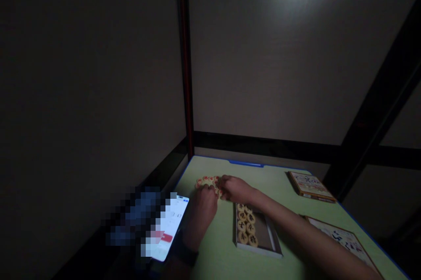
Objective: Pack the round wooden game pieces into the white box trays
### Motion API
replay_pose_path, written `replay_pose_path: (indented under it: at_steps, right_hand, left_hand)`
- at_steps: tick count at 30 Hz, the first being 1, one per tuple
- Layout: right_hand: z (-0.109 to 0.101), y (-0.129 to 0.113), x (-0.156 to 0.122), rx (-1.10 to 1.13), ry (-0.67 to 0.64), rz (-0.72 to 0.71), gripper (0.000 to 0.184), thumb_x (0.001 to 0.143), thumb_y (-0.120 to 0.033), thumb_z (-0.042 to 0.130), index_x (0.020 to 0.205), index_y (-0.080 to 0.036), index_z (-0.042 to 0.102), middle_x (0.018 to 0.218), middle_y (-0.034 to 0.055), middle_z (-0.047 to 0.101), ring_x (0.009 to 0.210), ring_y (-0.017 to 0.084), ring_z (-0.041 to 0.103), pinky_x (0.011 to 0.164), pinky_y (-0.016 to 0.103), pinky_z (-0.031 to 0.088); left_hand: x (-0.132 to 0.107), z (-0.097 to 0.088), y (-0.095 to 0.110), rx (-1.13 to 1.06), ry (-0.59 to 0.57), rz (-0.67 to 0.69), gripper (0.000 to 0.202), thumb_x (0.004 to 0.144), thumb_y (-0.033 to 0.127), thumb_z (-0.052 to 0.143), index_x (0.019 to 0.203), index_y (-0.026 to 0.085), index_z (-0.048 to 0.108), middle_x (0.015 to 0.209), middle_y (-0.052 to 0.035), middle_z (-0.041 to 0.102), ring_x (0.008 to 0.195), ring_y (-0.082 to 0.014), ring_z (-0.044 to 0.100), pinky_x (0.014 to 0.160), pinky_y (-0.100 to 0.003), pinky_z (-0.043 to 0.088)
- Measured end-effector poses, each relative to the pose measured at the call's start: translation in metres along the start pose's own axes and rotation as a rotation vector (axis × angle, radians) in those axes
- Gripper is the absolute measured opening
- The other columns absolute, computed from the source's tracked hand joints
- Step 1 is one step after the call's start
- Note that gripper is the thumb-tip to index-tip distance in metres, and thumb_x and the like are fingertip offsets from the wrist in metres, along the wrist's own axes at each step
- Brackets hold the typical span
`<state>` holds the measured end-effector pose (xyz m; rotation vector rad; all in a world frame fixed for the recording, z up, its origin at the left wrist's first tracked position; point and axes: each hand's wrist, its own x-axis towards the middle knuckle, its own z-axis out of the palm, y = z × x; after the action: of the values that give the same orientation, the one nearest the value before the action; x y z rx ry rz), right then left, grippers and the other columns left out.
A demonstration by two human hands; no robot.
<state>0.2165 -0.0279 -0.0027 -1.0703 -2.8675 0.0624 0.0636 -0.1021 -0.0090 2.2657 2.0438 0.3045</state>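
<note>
Red-marked Chinese chess pieces point(205, 179) lie in a rough ring toward the far left of the green table. My left hand point(206, 203) has its fingers curled down on pieces at the near side of this ring. From the right, my right hand point(234, 188) reaches in with bent fingers closed at the ring's right edge, on a piece there. The fingers partly cover what each hand grips. Below my right forearm is a shallow open box point(259, 251), with black-marked chess pieces point(246, 227) in two columns along its left side.
A lit phone point(171, 223) stands tilted at the table's left side, near my left wrist. Two flat printed boxes or lids lie at the right, one farther back point(311, 185) and one nearer point(342, 240). Walls point(263, 73) rise behind and left of the table point(223, 236).
</note>
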Motion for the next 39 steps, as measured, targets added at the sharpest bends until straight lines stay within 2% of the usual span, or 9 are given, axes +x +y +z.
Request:
replay_pose_path:
  at_steps: [4,9,14,18,22,25,30,35,39]
  right_hand:
    - [0.002,-0.002,-0.001,-0.002,-0.03,0.0,0.019,0.082,-0.015,0.062,0.099,-0.013,0.07,0.104,0.0137,0.066,0.093,0.023,0.062,0.082,0.029,0.047]
    - [-0.008,-0.004,-0.018,0.027,-0.011,-0.013,0.022,0.092,-0.017,0.053,0.109,-0.009,0.065,0.108,0.0163,0.062,0.093,0.023,0.058,0.084,0.03,0.046]
    - [-0.031,0.002,-0.065,0.145,0.032,0.092,0.017,0.094,-0.015,0.045,0.1,-0.012,0.061,0.097,0.0117,0.062,0.079,0.019,0.055,0.075,0.029,0.044]
    - [-0.037,0.002,-0.107,0.223,0.095,0.196,0.013,0.091,-0.013,0.045,0.091,-0.016,0.057,0.091,0.0068,0.059,0.073,0.016,0.052,0.07,0.028,0.043]
    - [-0.028,-0.004,-0.132,0.239,0.147,0.221,0.012,0.092,-0.014,0.045,0.088,-0.016,0.056,0.091,0.0068,0.058,0.074,0.016,0.052,0.07,0.028,0.044]
    - [-0.021,-0.007,-0.139,0.278,0.207,0.245,0.01,0.092,-0.016,0.048,0.093,-0.016,0.058,0.093,0.0076,0.06,0.079,0.017,0.056,0.074,0.029,0.045]
    - [-0.015,-0.003,-0.145,0.38,0.344,0.249,0.017,0.085,-0.01,0.054,0.099,-0.016,0.059,0.096,0.0079,0.062,0.082,0.019,0.059,0.075,0.03,0.047]
    - [-0.015,0.001,-0.15,0.433,0.484,0.176,0.024,0.081,-0.003,0.053,0.099,-0.018,0.061,0.097,0.0071,0.065,0.088,0.019,0.061,0.078,0.03,0.048]
    - [-0.013,0.001,-0.149,0.439,0.518,0.189,0.031,0.076,0.002,0.054,0.098,-0.018,0.062,0.095,0.0057,0.065,0.088,0.018,0.062,0.078,0.028,0.048]
  left_hand:
    - [-0.007,0.001,0.001,-0.024,0.016,0.073,0.027,0.093,0.028,0.056,0.115,0.015,0.065,0.119,-0.0134,0.065,0.114,-0.0269,0.061,0.095,-0.036,0.048]
    - [-0.008,0.004,0.0,0.011,-0.002,0.113,0.029,0.096,0.021,0.051,0.122,0.012,0.062,0.127,-0.0148,0.062,0.119,-0.0263,0.058,0.1,-0.035,0.045]
    - [-0.002,0.013,0.0,0.055,-0.02,0.156,0.026,0.097,0.017,0.048,0.116,0.01,0.063,0.12,-0.0154,0.064,0.114,-0.0255,0.06,0.098,-0.035,0.047]
    - [0.003,0.025,-0.002,0.054,0.038,0.252,0.026,0.096,0.012,0.046,0.115,0.011,0.063,0.117,-0.0144,0.066,0.111,-0.0241,0.061,0.099,-0.037,0.047]
    - [0.007,0.03,-0.001,-0.137,0.15,0.334,0.024,0.094,0.011,0.047,0.109,0.017,0.064,0.113,-0.0098,0.068,0.108,-0.021,0.062,0.097,-0.034,0.048]
    - [0.007,0.025,0.008,-0.365,0.182,0.428,0.019,0.092,0.013,0.051,0.102,0.02,0.065,0.103,-0.0053,0.068,0.096,-0.0177,0.064,0.09,-0.029,0.051]
    - [0.004,0.015,0.034,-0.604,0.111,0.537,0.017,0.082,0.01,0.06,0.092,0.019,0.069,0.095,-0.0026,0.067,0.08,-0.0146,0.062,0.077,-0.026,0.052]
    - [0.012,0.006,0.051,-0.72,-0.012,0.615,0.021,0.079,0.011,0.062,0.095,0.019,0.073,0.1,-0.004,0.069,0.083,-0.0146,0.063,0.076,-0.025,0.051]
    - [0.023,0.001,0.053,-0.787,-0.098,0.59,0.024,0.076,0.013,0.064,0.098,0.019,0.073,0.099,-0.004,0.072,0.089,-0.0171,0.065,0.083,-0.028,0.051]
